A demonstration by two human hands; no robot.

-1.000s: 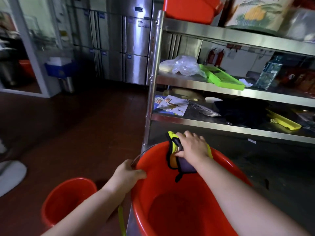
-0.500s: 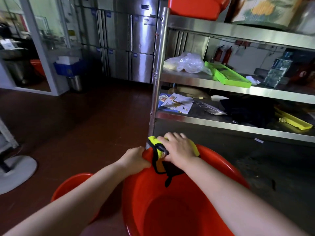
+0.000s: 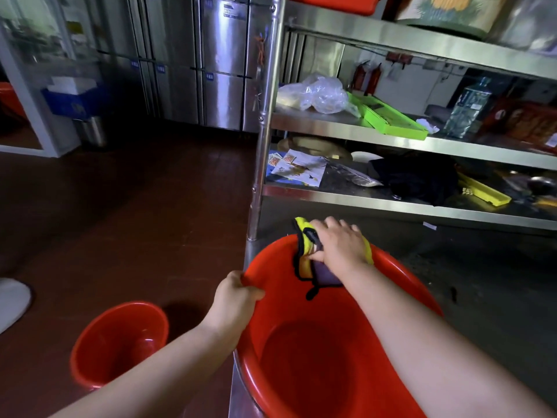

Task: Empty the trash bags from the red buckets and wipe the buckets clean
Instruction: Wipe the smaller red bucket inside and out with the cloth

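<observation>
Beside steel shelving (image 3: 346, 128), the left hand (image 3: 233, 300) grips the red bucket (image 3: 316, 363) rim; the right hand (image 3: 340, 245) presses a yellow cloth (image 3: 304, 260) against its far wall.

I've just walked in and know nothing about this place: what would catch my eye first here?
Most striking is the big red bucket at the bottom middle: the left hand grips its rim while the right hand presses a yellow cloth against its far inner wall. A smaller red bucket stands on the floor to its left, and a steel shelf rack rises behind.
</observation>
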